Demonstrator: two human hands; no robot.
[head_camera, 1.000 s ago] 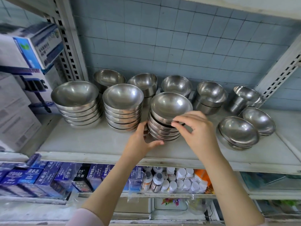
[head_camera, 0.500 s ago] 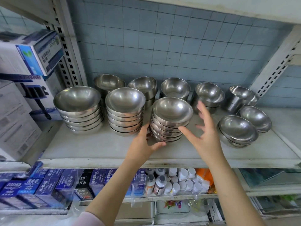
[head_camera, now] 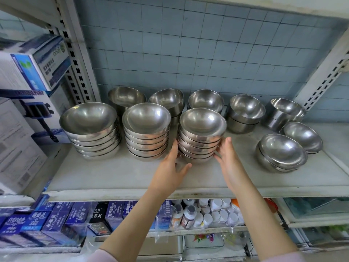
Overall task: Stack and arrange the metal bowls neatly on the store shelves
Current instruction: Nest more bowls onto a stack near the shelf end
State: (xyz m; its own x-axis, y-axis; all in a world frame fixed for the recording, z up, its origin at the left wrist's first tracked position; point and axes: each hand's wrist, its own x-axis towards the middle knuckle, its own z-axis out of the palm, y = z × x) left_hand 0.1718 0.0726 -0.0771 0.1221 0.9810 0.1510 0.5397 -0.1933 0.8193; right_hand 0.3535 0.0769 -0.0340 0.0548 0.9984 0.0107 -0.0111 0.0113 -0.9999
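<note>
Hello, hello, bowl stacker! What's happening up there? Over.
Pressing third front stack from both sides: left hand, right hand. Stack sits on shelf. Nothing blocking; neighbouring stack close beside.

Metal bowls (head_camera: 203,123): plain silver-grey, shiny. Back wall (head_camera: 207,53): pale blue-grey sq. tiles, darker grout grid. Shelf (head_camera: 113,176): off-white, grubby front edge. Uprights (head_camera: 81,59): white w/ rows of black slots. Box top left (head_camera: 20,72): white & blue, green leaf mark. Boxes below (head_camera: 54,222): deep blue w/ white lettering, one black. Bottles (head_camera: 217,216): white caps. Sleeve (head_camera: 103,256): pale pink.
</note>
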